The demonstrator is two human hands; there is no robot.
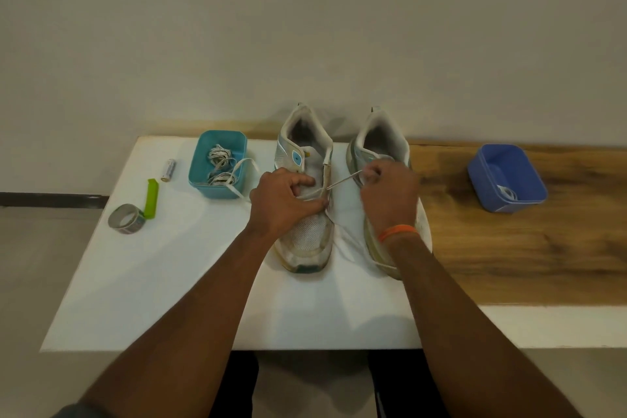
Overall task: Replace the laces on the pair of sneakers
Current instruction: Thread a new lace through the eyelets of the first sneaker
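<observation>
On the desk, left of its mate, the sneaker was pinned by the left hand; the right hand pinched its lace taut. Threading or unthreading, unclear; next probably calls for a steady pull through the eyelet.

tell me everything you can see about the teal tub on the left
The teal tub is a small, open, rounded-rectangular container that looks like plastic, standing upright on the white board near its far edge, left of the left sneaker. It holds a tangle of whitish laces; one strand hangs over its right rim onto the board. Neither hand touches it.
</observation>
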